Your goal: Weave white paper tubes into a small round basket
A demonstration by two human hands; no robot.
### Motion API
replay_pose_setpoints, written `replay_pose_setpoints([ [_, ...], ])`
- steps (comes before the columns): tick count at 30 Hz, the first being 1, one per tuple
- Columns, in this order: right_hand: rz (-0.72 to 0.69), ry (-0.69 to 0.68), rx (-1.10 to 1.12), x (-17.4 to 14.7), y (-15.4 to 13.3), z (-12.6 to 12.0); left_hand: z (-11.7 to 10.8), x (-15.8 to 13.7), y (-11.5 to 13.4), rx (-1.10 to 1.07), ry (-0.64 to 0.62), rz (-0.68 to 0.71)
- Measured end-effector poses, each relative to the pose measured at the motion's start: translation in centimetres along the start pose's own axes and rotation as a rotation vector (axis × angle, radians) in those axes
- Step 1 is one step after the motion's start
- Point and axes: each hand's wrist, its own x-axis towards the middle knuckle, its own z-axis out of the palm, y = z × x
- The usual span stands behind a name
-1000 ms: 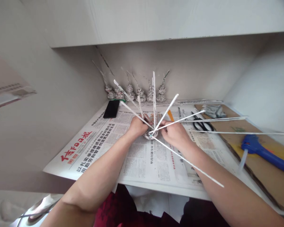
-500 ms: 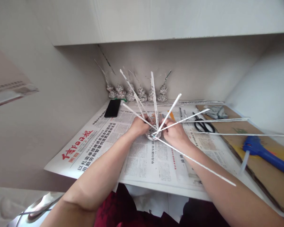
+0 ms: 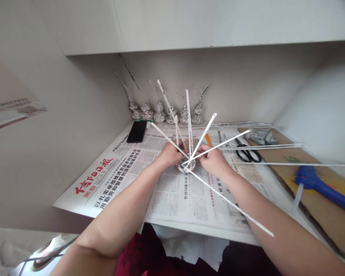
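Between my hands stands a small woven paper piece (image 3: pixel 186 166), its rolled-newspaper spokes fanning upward and outward. One long spoke (image 3: pixel 232 203) slants down across my right forearm. My left hand (image 3: pixel 171 153) is closed at the weave's left side, its fingertips partly behind the spokes. On the right, my right hand (image 3: pixel 211 157) has thumb and fingers pinched together close to the rim, apparently on a paper tube. A long thin paper tube (image 3: pixel 290 164) stretches rightward from behind that hand; where it begins is hidden.
Newspaper (image 3: pixel 166 199) covers the table. Several woven paper gourds (image 3: pixel 159 113) line the back wall. A black phone (image 3: pixel 137 132) lies left; black scissors (image 3: pixel 248 154), a blue glue gun (image 3: pixel 316 184) and cardboard (image 3: pixel 313 218) are at right. A shelf (image 3: pixel 207 27) overhangs the back.
The woven piece has turned slightly, shifting its spokes: the far-left tall one leans more upright, and the front one points lower. The long tube at right has slid further right. Both hands stay close to the weave.
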Motion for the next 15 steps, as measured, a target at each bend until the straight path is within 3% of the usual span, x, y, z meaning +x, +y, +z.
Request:
replay_pose_setpoints([
  [6,0.179,-0.084,0.182,0.53,0.33,0.13,-0.19,-0.02,0.19,0.072,-0.017,0.078],
  [15,0.087,-0.061,0.123,0.29,0.01,-0.01,0.11,-0.01,-0.18,0.065,-0.024,0.119],
])
